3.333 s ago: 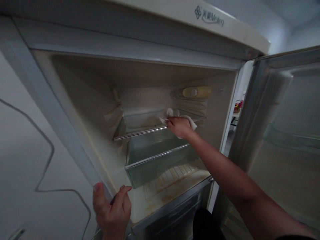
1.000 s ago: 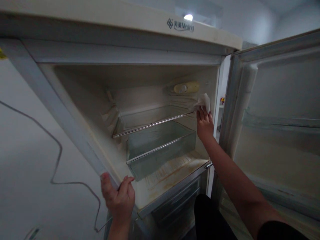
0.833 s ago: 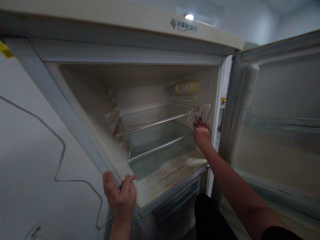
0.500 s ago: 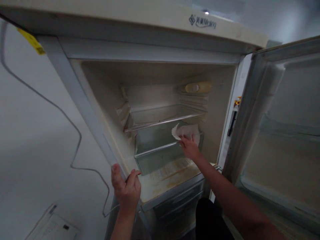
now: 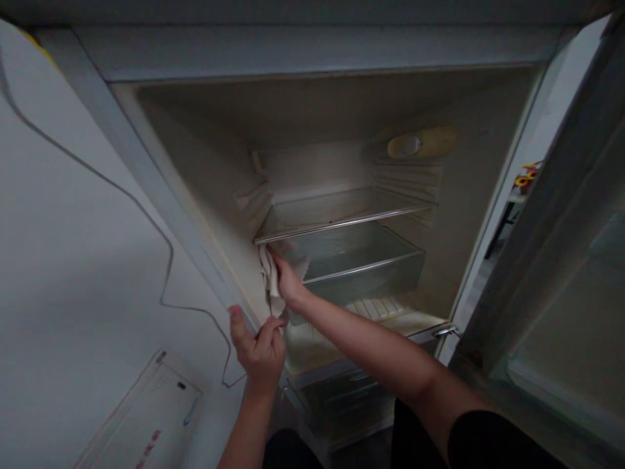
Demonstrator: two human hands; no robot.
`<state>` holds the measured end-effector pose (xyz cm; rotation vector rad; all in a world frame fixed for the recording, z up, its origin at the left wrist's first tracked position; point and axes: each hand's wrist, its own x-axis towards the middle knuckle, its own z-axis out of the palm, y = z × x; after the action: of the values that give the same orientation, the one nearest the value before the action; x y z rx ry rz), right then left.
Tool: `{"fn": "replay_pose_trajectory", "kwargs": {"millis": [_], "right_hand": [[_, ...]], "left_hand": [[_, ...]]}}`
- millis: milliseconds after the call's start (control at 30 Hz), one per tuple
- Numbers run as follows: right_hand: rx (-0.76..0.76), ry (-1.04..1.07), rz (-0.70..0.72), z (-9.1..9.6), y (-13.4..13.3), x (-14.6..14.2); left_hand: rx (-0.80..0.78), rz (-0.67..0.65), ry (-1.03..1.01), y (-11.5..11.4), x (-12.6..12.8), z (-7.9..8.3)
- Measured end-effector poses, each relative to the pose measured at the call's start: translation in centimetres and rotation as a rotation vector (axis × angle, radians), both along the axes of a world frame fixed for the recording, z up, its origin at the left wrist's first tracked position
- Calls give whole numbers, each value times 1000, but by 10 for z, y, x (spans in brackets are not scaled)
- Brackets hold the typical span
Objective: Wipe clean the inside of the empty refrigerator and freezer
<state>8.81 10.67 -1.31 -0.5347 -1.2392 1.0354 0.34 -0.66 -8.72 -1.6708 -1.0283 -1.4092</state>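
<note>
My right hand [image 5: 289,284] reaches inside the open fridge [image 5: 312,55], closed on a crumpled white paper towel [image 5: 271,277]. It presses the towel against the inner left wall, just below the front left corner of the upper glass shelf [image 5: 322,212]. Part of the towel's jagged edge shows beyond my fingers. Lower down, my left hand [image 5: 260,352] grips the left front edge of the fridge, thumb outside and fingers on the inner side. A clear drawer [image 5: 361,277] stands under the shelf, partly hidden by my right arm. Brownish stains mark the fridge floor [image 5: 312,345].
The fridge door [image 5: 541,260] hangs open at the right, with a metal hinge [image 5: 445,330] by the lower corner. A lamp cover [image 5: 422,143] juts from the inner right wall. A grey cord [image 5: 168,260] runs along the left wall above a white box [image 5: 146,417].
My right hand has carried the paper towel from the drawer's right side across to the left inner wall. My left hand keeps its grip. The view has moved closer and tilted down.
</note>
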Motion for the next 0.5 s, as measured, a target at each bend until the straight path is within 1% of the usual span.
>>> {"fn": "replay_pose_trajectory", "kwargs": {"millis": [33, 100, 200, 267, 333, 400, 467, 500], "right_hand": [[12, 47, 1, 1, -2, -13], [10, 117, -16, 4, -7, -30], [-45, 201, -25, 10, -20, -35], [-25, 176, -5, 15, -36, -29], [26, 101, 37, 19, -54, -22], [45, 32, 75, 21, -66, -16], [45, -19, 58, 24, -63, -16], [48, -41, 15, 24, -55, -18]], "left_hand": [[5, 2, 3, 0, 0, 0], [15, 6, 9, -1, 1, 1], [33, 18, 16, -1, -1, 1], [52, 7, 14, 0, -3, -1], [73, -18, 13, 1, -5, -3], [91, -16, -1, 2, -5, -5], [87, 20, -33, 2, -4, -6], [80, 38, -48, 2, -3, -5]]}}
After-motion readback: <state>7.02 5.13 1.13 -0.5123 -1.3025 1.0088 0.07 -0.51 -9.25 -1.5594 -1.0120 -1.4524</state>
